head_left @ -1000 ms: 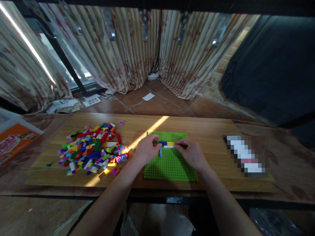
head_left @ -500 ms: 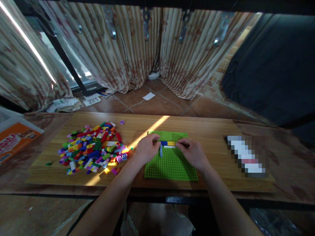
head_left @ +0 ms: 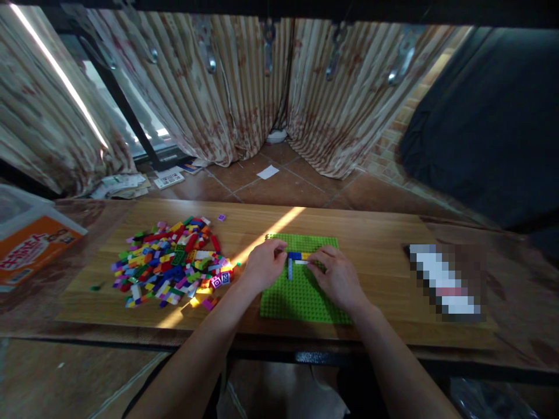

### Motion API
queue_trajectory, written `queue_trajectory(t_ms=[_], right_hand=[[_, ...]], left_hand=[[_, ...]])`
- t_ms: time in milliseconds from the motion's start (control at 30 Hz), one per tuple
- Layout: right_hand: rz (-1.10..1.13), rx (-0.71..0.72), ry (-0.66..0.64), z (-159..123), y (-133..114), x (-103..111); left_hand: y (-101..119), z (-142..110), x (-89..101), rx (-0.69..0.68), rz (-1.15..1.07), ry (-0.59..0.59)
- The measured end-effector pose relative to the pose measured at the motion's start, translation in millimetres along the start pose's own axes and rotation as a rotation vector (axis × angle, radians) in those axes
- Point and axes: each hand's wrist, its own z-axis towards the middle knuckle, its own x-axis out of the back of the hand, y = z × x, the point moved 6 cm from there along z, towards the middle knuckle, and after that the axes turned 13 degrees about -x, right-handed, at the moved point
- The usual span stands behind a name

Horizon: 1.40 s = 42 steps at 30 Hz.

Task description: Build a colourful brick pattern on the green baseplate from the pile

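Observation:
A green studded baseplate [head_left: 301, 297] lies on the wooden board in front of me. Near its far edge stands a short row of bricks [head_left: 297, 256], blue then yellow, with a white strip under it and a pale blue strip running toward me. My left hand [head_left: 262, 267] rests curled on the plate's left edge, its fingertips at the blue end of the row. My right hand [head_left: 334, 274] lies on the plate with its fingertips pinched together on the yellow and white end of the row. A pile of loose coloured bricks [head_left: 172, 262] sits to the left.
An orange and white box [head_left: 30, 247] stands at the far left. A blurred-out flat object [head_left: 445, 279] lies at the right of the board. A single purple brick [head_left: 222, 217] sits near the far edge. Curtains and a tiled floor are beyond the table.
My right hand has slid a little left along the brick row, covering more of the yellow and white pieces. The view has shifted slightly right. My left hand has stayed put.

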Motion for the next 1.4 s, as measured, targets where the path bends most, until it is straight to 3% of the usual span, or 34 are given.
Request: queue_trajectory(t_ms=[167, 367, 600, 767, 1400], right_hand=[[-0.065, 0.007, 0.000, -3.0, -6.6, -0.5], [0.065, -0.126, -0.021, -8.8, -12.7, -4.4], [-0.017, -0.216, 0.010, -20.0, -26.3, -9.3], [0.051, -0.273, -0.009, -22.4, -30.6, -12.8], [0.378, -0.275, -0.170, -18.5, -20.7, -13.3]], left_hand=[[-1.9, -1.3, -0.6, 0.012, -0.005, -0.007], [0.8, -3.5, 0.7, 0.026, -0.011, -0.043], [3.4, -4.1, 2.3, 0.054, -0.035, -0.052], [3.7, -4.3, 1.5, 0.061, -0.034, -0.055], [5.1, -4.8, 1.5, 0.042, -0.016, -0.070]])
